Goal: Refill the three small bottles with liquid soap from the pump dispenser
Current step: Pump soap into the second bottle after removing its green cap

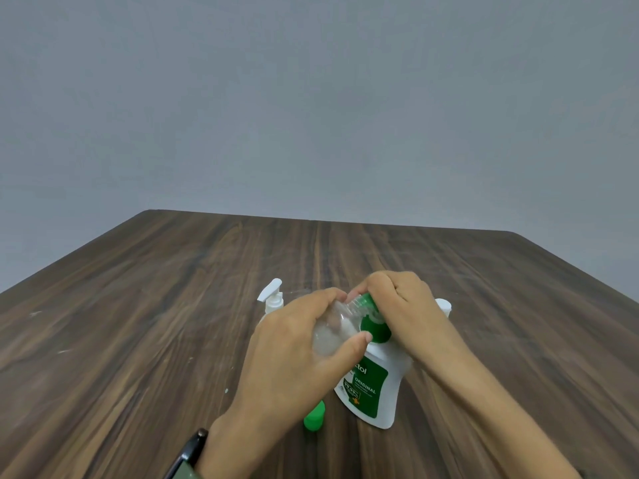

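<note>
My left hand [294, 344] gripped a clear small bottle [333, 331]; my right hand [397, 305] pressed the green pump dispenser [375, 378].

Left hand [297, 344] is reaching in, fingers [359, 342] curling closed in a grip; right hand [401, 305] is arching over from above, knuckles up, pressing downward.

One head-worn view looks forward and down, close over the wooden table [138, 305], facing a grey wall [311, 98].

Bare forearms; a black band with an olive-green strap [186, 458] circles the left wrist.
</note>
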A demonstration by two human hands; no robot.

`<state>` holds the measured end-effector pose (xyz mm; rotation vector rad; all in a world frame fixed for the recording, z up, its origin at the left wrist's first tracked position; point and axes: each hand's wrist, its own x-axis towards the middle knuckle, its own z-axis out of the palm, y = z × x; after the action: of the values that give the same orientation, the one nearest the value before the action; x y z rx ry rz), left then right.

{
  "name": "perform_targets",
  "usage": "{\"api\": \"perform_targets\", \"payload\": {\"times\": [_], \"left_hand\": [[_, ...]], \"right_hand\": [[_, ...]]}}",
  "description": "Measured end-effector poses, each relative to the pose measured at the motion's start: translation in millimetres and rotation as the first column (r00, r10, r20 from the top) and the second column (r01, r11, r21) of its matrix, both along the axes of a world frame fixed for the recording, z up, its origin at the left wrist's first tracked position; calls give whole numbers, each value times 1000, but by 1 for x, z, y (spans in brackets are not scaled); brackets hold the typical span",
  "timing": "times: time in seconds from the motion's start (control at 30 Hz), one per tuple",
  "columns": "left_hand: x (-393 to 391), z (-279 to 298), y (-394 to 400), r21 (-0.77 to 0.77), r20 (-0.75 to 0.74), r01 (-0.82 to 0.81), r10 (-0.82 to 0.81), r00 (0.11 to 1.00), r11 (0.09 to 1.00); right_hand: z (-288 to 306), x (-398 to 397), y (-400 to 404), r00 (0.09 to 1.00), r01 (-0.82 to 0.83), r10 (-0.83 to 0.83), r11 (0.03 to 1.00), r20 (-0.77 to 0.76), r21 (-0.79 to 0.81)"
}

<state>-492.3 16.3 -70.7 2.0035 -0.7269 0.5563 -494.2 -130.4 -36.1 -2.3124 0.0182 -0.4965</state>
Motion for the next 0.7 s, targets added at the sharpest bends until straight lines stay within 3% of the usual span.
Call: {"api": "perform_targets", "payload": {"times": [0.17, 0.53, 0.7], "left_hand": [[-2, -4, 1, -72, -61, 14, -18, 998, 997], [-1, -2, 2, 11, -25, 9, -9, 1000, 1000], [-2, 0, 4, -29, -48, 32, -33, 998, 999]], "right_hand": [[1, 0, 2, 1000, -6, 6, 1000, 8, -14], [-3, -5, 3, 999, -17, 18, 1000, 36, -6], [2, -2, -1, 1000, -9, 9, 1000, 6, -30]]}}
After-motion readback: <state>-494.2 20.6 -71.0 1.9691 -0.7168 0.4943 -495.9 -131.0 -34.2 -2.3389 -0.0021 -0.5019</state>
